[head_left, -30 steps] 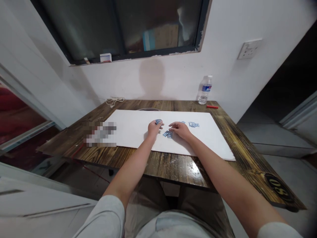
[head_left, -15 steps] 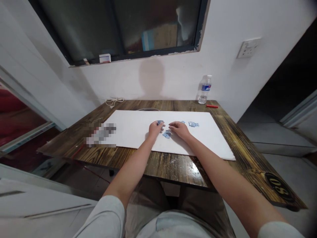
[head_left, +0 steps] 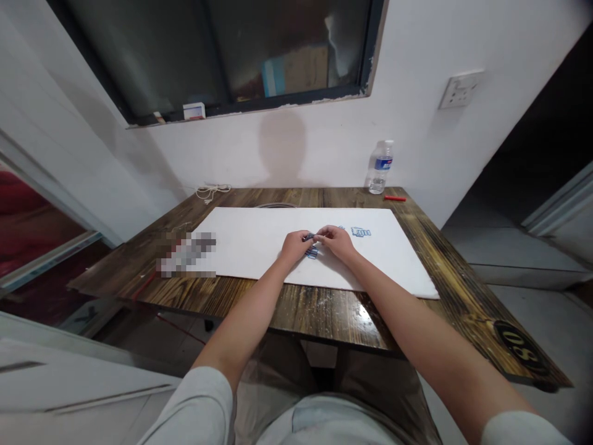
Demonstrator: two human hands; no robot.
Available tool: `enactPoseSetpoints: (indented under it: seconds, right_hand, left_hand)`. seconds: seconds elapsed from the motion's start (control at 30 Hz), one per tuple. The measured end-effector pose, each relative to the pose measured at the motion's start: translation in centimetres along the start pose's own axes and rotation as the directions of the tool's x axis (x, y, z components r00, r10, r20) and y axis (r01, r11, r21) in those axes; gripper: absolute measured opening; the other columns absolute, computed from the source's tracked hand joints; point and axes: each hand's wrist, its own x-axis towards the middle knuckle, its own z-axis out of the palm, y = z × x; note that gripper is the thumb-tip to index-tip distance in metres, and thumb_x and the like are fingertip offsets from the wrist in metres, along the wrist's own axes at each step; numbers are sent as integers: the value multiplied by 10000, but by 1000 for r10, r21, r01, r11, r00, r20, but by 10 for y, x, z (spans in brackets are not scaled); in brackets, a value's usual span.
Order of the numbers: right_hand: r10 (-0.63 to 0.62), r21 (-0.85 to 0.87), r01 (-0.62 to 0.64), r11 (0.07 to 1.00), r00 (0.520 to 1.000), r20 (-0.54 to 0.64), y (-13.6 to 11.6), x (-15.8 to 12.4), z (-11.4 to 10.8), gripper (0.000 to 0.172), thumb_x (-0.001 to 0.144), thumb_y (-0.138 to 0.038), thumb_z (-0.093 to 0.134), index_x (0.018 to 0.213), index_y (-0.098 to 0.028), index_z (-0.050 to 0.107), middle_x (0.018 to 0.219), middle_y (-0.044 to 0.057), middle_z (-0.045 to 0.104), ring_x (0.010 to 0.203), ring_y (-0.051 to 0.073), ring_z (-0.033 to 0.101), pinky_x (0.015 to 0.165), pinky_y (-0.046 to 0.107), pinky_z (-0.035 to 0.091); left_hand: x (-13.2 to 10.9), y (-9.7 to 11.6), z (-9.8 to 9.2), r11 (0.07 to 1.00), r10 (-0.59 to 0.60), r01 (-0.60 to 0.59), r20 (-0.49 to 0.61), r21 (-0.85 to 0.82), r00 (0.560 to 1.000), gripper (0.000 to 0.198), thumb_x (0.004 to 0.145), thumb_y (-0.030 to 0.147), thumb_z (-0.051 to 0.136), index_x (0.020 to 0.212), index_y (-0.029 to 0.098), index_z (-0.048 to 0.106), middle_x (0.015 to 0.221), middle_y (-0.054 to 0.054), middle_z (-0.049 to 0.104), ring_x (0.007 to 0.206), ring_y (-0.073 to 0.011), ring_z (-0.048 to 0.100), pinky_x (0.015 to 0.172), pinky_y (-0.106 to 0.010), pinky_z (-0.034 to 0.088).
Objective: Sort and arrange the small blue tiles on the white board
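Note:
My left hand (head_left: 296, 246) is closed, pinching a small dark blue piece (head_left: 309, 237) between thumb and fingers. My right hand (head_left: 337, 241) meets it from the other side, its fingertips pressed together at the piece's right edge. The piece is too small and too covered to tell its kind. Just below the fingertips, flat blue striped pieces (head_left: 312, 253) lie on the white board (head_left: 250, 241), partly hidden by the hands. Beyond my right hand is another group of blue-outlined flat pieces (head_left: 360, 232), with one more piece (head_left: 341, 228) half behind the knuckles.
The board rests on a dark wooden table (head_left: 324, 309). At the back right stand a water bottle (head_left: 380, 168) and a red stick-like object (head_left: 395, 198). A white cord (head_left: 213, 190) lies at the back left. A blurred patch covers something at the board's left end.
My left hand has moved right with its blue piece, so the gap between the hands has closed and their fingertips now meet. The pieces on the board look unmoved.

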Motion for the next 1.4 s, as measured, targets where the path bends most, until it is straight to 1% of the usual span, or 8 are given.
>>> enactPoseSetpoints:
  seconds: [0.17, 0.33, 0.77, 1.0, 1.07, 1.2, 1.3, 1.4]
  right_hand:
    - [8, -16, -9, 1000, 1000, -26, -2, 0, 0, 317, 641, -520, 673, 641, -208, 618, 577, -4, 587, 571, 145, 495, 557, 270, 365]
    - [38, 3, -37, 999, 998, -41, -7, -1, -1, 351, 645, -559, 665, 637, -214, 600, 575, -4, 592, 576, 153, 527, 577, 280, 393]
    - [31, 103, -21, 994, 995, -90, 1, 2, 0, 384, 672, -576, 662, 685, -202, 575, 612, 8, 633, 612, 165, 607, 637, 292, 462]
    - [102, 426, -54, 903, 991, -91, -2, 2, -2, 430, 603, -550, 755, 754, -200, 557, 740, 39, 685, 631, 168, 651, 656, 319, 519]
    - [80, 407, -48, 912, 995, -61, -2, 2, 0, 437, 575, -524, 780, 798, -199, 592, 771, 32, 684, 628, 163, 648, 650, 313, 517]
    - [62, 231, -63, 971, 998, 13, 2, 1, 3, 349, 599, -488, 758, 743, -190, 646, 727, 38, 689, 646, 174, 633, 639, 307, 493]
    - [100, 162, -92, 983, 994, -42, 3, 1, 2, 328, 609, -499, 734, 664, -189, 644, 641, 36, 674, 627, 179, 611, 618, 306, 473]
    - [116, 163, -105, 981, 991, -62, 1, 1, 0, 333, 596, -500, 737, 658, -185, 650, 620, 32, 666, 598, 172, 596, 596, 300, 460]
  left_hand:
    - [0, -1, 1, 1000, -2, 2, -10, 16, 1000, 289, 741, 419, 604, 623, 158, 643, 554, 7, 548, 582, -135, 489, 536, -236, 335]
    - [1, -2, 4, 999, -24, 23, -13, -47, 1000, 252, 726, 384, 619, 619, 157, 633, 547, 17, 519, 550, -116, 465, 525, -230, 339]
    - [1, -2, 6, 944, -175, 153, -48, -293, 983, 309, 685, 452, 681, 705, 144, 668, 598, -19, 624, 559, -135, 558, 531, -234, 413]
    - [6, -4, 1, 927, -218, 158, -145, -341, 965, 309, 685, 455, 692, 724, 149, 674, 596, -24, 636, 573, -137, 584, 557, -235, 420]
    - [5, -5, 1, 939, -214, 166, -134, -300, 968, 307, 681, 454, 698, 714, 149, 675, 586, -23, 632, 566, -140, 585, 553, -238, 421]
    - [2, -6, 5, 960, -166, 162, 1, -227, 986, 284, 665, 423, 715, 700, 143, 680, 589, -20, 630, 556, -142, 584, 531, -239, 429]
    - [1, -5, 7, 960, -143, 153, 57, -234, 988, 278, 662, 414, 718, 706, 142, 683, 599, -17, 630, 554, -133, 576, 529, -237, 437]
    - [1, -3, 8, 938, -172, 181, 57, -297, 984, 316, 649, 442, 733, 709, 137, 678, 585, -15, 618, 534, -125, 563, 513, -235, 436]
